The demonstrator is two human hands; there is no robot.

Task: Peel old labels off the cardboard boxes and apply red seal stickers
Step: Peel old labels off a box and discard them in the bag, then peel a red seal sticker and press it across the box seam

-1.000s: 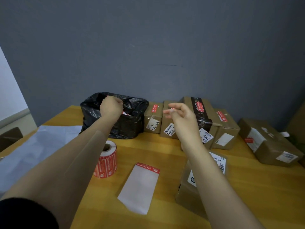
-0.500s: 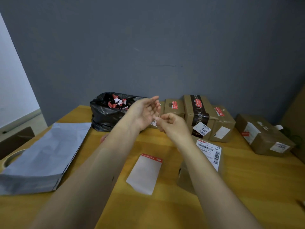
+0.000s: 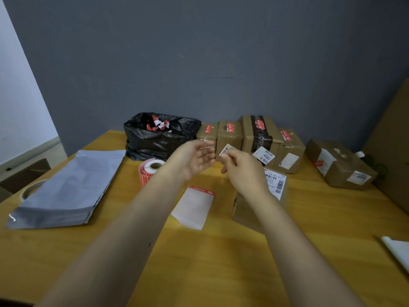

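Nearest on the table [image 3: 221,262], a white backing sheet [image 3: 194,207] is laid just left of a labelled cardboard box [image 3: 245,211]. Above them a small label [image 3: 225,150] is pinched in the right hand [image 3: 243,171]; the left hand [image 3: 194,158] is held loose, gripping nothing. Beyond, a red sticker roll [image 3: 150,171] is stood near a black bag [image 3: 159,138], apparently filled with scraps. Sealed boxes [image 3: 229,136] are lined along the wall.

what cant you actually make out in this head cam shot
Head view only:
- Print on the small label pinched by the right hand: too small, blurred.
- Top of the near box: largely hidden by the right forearm.
- The white sheet: cut off by the right edge.
- The tape roll: half hidden behind the grey bag stack.
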